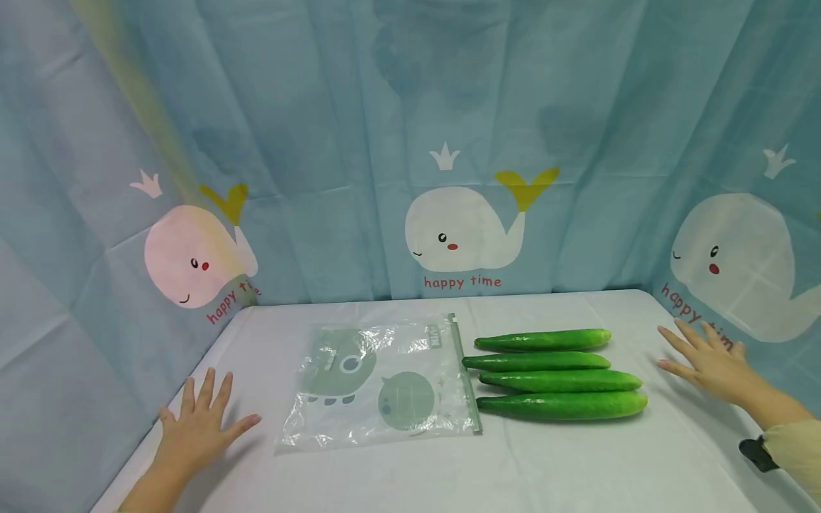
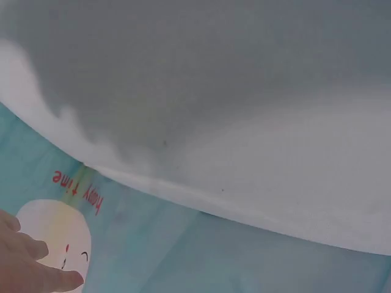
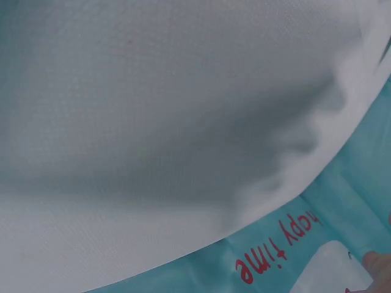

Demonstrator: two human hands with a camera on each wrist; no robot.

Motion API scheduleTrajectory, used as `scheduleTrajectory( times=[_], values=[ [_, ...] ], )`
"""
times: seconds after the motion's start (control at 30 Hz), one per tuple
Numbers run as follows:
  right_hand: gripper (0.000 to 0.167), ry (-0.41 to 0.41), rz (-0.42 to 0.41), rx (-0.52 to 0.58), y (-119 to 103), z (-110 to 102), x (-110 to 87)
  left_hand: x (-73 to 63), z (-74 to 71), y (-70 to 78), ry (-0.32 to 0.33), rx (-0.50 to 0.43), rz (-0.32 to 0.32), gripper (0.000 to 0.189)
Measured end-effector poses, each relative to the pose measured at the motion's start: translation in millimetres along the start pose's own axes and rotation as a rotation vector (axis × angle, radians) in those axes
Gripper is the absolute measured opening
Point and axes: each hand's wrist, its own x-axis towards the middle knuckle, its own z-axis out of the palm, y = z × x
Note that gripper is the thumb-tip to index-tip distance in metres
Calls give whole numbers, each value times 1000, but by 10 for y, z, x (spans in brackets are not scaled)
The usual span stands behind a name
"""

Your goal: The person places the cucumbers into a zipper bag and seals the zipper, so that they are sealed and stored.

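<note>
My left hand (image 1: 195,434) is spread with straight fingers over the table's left side, holding nothing; in the left wrist view its fingers (image 2: 36,262) show at the lower left. On the right, my other hand (image 1: 715,367) is also spread and holds nothing; only a fingertip (image 3: 380,268) shows in the right wrist view. A clear zip bag (image 1: 410,399) with green cartoon prints lies flat between the hands, nearest the left one, its green zip edge on the right. Several green cucumbers (image 1: 564,406) lie side by side between the bag and the right hand, touching neither hand.
The table (image 1: 385,477) has a white cover with rounded far corners. Blue curtains (image 1: 340,235) with whale prints and "happy time" lettering hang behind it and along both sides. A dark object (image 1: 759,454) shows by the right sleeve (image 1: 795,452).
</note>
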Motion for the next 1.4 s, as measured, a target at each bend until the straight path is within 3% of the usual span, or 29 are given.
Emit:
scheduleTrajectory(
  times=[0.3,0.53,0.77,0.93,1.13,1.4],
  values=[
    [83,4,-5,20,9,5,19,-4,-103,-9,-8,-21,-14,102],
    [83,7,-3,19,-26,-29,25,20,-129,113,-19,-42,-8,100],
    [83,-5,-4,15,-42,-67,38,21,-137,162,14,-44,3,98],
    [83,3,-7,25,-47,-90,47,39,-158,236,-21,-82,-7,99],
    [81,-4,9,108,-84,-125,120,59,-162,473,-47,-151,0,98],
    [81,-4,-38,288,-146,-188,250,88,-171,1032,-133,-262,9,97]
  ],
)
